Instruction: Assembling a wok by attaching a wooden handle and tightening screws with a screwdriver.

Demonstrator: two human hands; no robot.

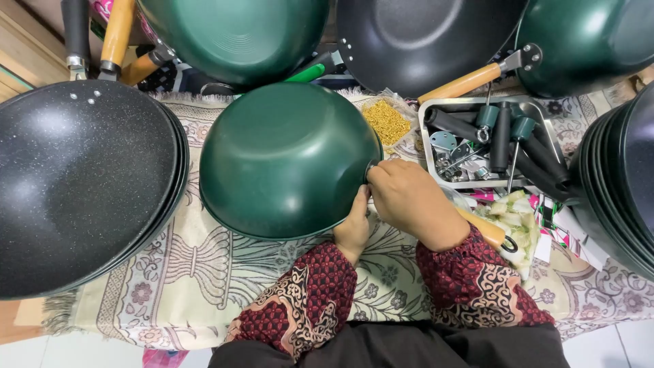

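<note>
A dark green wok point(283, 160) rests on a patterned cloth point(191, 286) in the middle of the view. My left hand point(353, 228) grips its rim at the lower right edge. My right hand point(412, 201) is curled at the same rim, fingertips pressed on a small metal fitting there. A wooden handle point(489, 232) with a black hanging loop pokes out from under my right wrist. Both my sleeves are red with a dark pattern.
A stack of black speckled woks point(75, 184) lies at the left, another dark stack point(620, 177) at the right. More woks point(238, 34) lean at the back. A metal tray point(428, 146) holds black handles and brackets, beside a bag of gold screws point(386, 121).
</note>
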